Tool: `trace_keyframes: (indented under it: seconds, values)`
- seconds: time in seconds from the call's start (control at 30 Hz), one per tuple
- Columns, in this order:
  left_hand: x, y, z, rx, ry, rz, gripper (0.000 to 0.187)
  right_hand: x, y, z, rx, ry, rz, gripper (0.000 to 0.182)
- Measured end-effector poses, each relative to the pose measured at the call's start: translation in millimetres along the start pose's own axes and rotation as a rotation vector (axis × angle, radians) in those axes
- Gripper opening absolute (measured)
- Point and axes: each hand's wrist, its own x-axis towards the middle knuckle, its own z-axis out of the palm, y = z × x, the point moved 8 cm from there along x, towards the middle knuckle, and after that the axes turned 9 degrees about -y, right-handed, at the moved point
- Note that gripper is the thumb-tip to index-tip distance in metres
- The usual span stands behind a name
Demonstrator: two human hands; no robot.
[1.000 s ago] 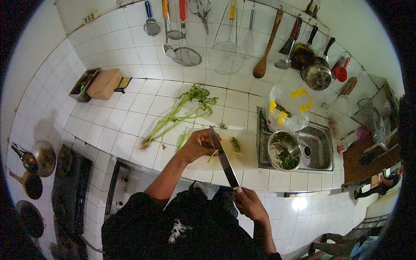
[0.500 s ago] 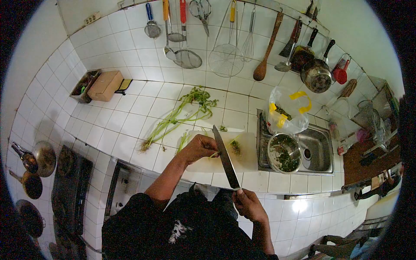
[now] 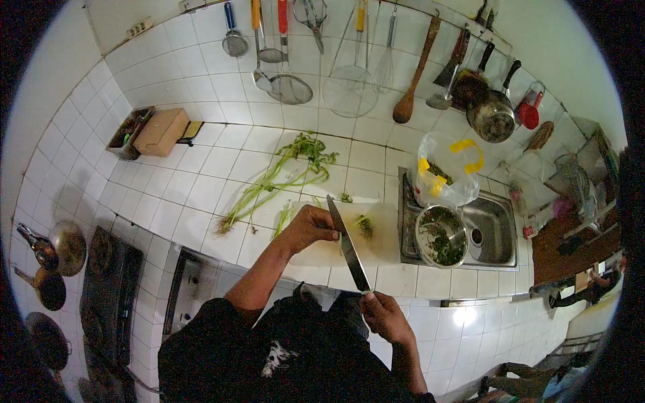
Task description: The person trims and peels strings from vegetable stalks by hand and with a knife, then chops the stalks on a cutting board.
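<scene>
My right hand (image 3: 386,317) is wrapped round the handle of a large knife (image 3: 351,250), its blade slanting up and left over a pale cutting board (image 3: 384,242). Fingers closed, my left hand (image 3: 312,227) is beside the blade, pinching something too small to make out. Chopped dark green bits (image 3: 365,227) lie on the board, right of the blade. Long green stalks with leaves and roots (image 3: 269,185) rest on the tiled counter behind my left hand. A few cut stems (image 3: 285,217) are by the board's left edge.
A metal bowl of chopped greens (image 3: 441,235) stands at the steel sink (image 3: 496,218), with a plastic bag (image 3: 447,170) behind it. Utensils and pans hang along the wall. A brown box (image 3: 161,132) is at the back left, a stove (image 3: 111,295) at the left. People are partly visible far right.
My left hand's fingers have shifted slightly against the blade, and the pale stem piece visible there before is less visible. The knife has barely moved.
</scene>
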Motion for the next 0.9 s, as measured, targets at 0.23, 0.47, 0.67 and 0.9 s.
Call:
trace_keyframes:
  seconds: [0.23, 0.47, 0.67, 0.9]
  values:
    - [-2.8, 2.5, 0.1, 0.081, -0.059, -0.093, 0.013, -3.8, -1.0, -5.1, 0.009, 0.052, 0.037, 0.039]
    - [-5.3, 15.2, -1.7, 0.101, -0.128, -0.029, 0.014, -0.9, -4.5, -0.4, 0.042, 0.009, 0.047, 0.04]
    - [-4.0, 8.9, -1.1, -0.052, -0.061, -0.078, 0.031, 4.5, 0.9, 4.0, -0.048, 0.034, 0.032, 0.041]
    - [1.7, 6.0, -4.0, -0.096, -0.025, -0.031, 0.049, 8.2, -4.4, 3.7, -0.061, 0.017, 0.001, 0.041]
